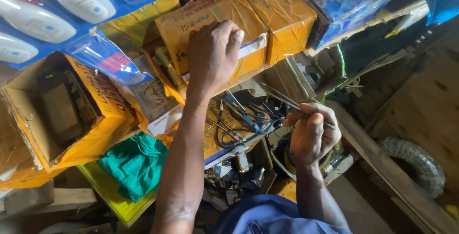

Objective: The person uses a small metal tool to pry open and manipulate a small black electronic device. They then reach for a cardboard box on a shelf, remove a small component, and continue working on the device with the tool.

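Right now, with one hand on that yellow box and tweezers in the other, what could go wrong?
1. The left hand presses a yellow box at the stack's edge; it might slip onto the wires below.
2. The tweezers in the right hand point into that tangle and could snag a wire.

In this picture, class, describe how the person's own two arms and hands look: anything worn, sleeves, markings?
Both forearms are bare from elbow to fingers, with no gloves, watch or bracelet showing. The left hand has short nails; no ring shows on it. The right hand also shows no ring. A blue garment appears at the bottom edge, near the right elbow.
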